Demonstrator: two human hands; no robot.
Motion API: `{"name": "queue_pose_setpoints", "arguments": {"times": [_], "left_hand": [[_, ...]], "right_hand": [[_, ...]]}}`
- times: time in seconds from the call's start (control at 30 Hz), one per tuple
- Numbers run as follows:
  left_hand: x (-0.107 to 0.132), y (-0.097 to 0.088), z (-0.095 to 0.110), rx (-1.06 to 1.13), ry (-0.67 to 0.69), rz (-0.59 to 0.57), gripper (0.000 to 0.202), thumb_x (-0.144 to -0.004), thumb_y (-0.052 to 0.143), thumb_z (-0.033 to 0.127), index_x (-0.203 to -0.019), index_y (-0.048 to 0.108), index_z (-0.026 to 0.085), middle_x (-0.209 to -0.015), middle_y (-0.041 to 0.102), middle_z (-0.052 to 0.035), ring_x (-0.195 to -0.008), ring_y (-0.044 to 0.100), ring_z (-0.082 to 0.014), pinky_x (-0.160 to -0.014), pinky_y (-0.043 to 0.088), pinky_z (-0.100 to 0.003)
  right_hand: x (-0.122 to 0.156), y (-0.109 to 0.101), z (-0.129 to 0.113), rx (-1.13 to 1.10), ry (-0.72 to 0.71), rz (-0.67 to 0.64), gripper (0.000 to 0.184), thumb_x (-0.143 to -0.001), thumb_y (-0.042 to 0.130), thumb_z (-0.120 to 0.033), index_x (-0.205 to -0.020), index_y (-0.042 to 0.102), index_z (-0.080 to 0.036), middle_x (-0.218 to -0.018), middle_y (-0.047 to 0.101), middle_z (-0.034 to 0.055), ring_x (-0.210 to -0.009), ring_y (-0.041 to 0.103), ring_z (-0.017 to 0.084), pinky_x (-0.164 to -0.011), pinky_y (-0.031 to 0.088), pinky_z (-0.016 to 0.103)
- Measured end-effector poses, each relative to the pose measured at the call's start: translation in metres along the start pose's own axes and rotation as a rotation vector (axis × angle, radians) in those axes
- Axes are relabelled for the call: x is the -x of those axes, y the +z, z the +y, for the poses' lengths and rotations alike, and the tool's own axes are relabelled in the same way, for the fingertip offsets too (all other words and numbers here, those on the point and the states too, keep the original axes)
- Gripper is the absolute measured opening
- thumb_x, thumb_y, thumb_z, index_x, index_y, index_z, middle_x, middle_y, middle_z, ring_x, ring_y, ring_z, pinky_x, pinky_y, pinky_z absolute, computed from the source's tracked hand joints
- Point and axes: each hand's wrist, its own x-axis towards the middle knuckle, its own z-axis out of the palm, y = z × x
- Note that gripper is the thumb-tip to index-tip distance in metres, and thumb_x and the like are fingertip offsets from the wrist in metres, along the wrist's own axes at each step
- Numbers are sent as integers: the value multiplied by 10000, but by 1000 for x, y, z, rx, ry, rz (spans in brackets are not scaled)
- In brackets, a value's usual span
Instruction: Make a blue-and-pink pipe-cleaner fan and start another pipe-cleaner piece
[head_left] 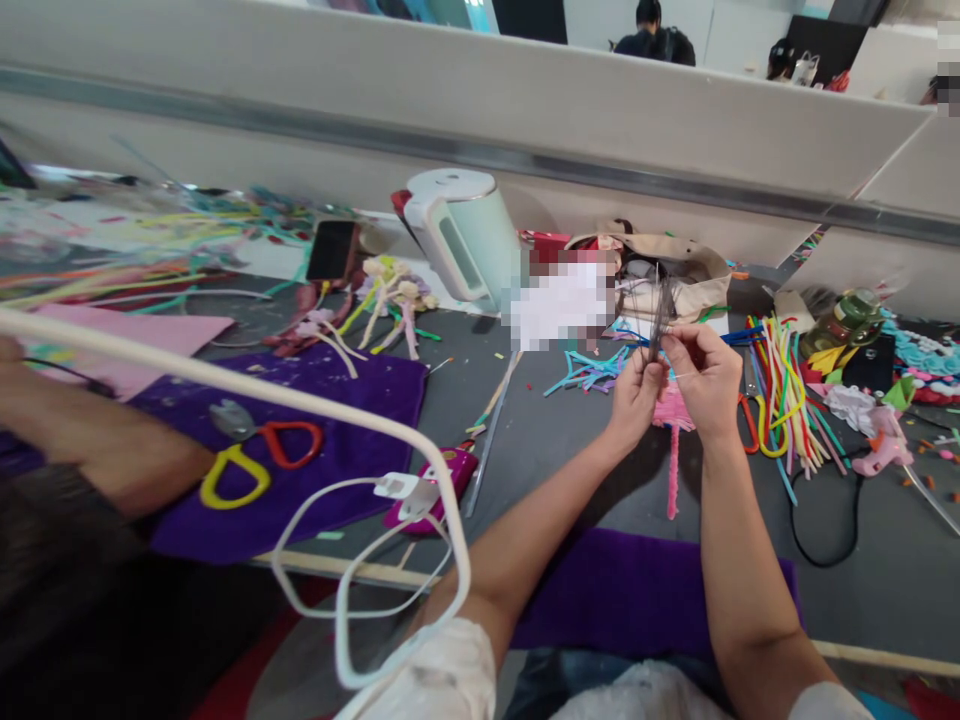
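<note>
Above the grey table, a bundle of thin dark wires (660, 308) stands nearly upright from my left hand (639, 395), whose fingers are closed round its lower end. My right hand (706, 372) pinches at the same bundle from the right; its fingertips partly hide the grip. A short pale strand shows near the right thumb. Below and behind my hands lies a pink fuzzy piece with a pink stem (673, 470), partly covered by them. Blue and purple pipe cleaners (592, 370) lie just left of my hands.
Colourful pipe cleaners (787, 400) and a pink glue gun (885, 445) lie right. A pale green kettle (469, 235) stands at the back. Left are scissors (236, 475) on a purple cloth (375, 400) and another person's arm (112, 440). A white cable (300, 385) crosses the foreground.
</note>
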Motion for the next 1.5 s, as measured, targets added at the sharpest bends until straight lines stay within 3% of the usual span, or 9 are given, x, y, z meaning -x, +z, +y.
{"name": "queue_pose_setpoints", "arguments": {"times": [0.43,0.67,1.03,1.27,1.5], "left_hand": [[-1,0,0,33,-11,32,383,-915,509,576,-855,503,197,-660,478,36,-523,434,-91,-529,377,-231],[-2,1,4,-32,21,52,401,-924,482,586,-847,542,197,-736,582,-6,-654,532,-127,-645,445,-255],[-3,1,6,-38,14,71,436,-899,497,621,-836,551,193,-733,586,-7,-639,535,-123,-634,448,-253],[-1,3,9,-34,20,3,429,-907,489,611,-823,547,194,-719,579,-3,-617,523,-120,-609,438,-253],[0,2,8,-15,-7,18,439,-882,521,626,-824,552,191,-720,576,0,-623,531,-120,-615,446,-252]], "right_hand": [[0,-1,-3,-3,12,30,195,-855,632,-395,-815,631,-203,-729,649,-4,-647,585,130,-622,488,260],[0,1,-6,-46,27,38,213,-895,580,-432,-862,567,-222,-759,666,2,-700,636,143,-660,526,271],[-1,0,-1,-9,16,7,175,-870,609,-388,-836,632,-218,-771,651,-5,-685,598,134,-634,504,260],[-2,-1,-2,-20,-38,57,131,-851,641,-328,-824,659,-201,-797,670,18,-704,596,141,-663,489,270],[-1,-1,-3,42,-50,55,192,-872,618,-382,-813,642,-202,-744,640,-2,-640,557,123,-607,466,253]]}}
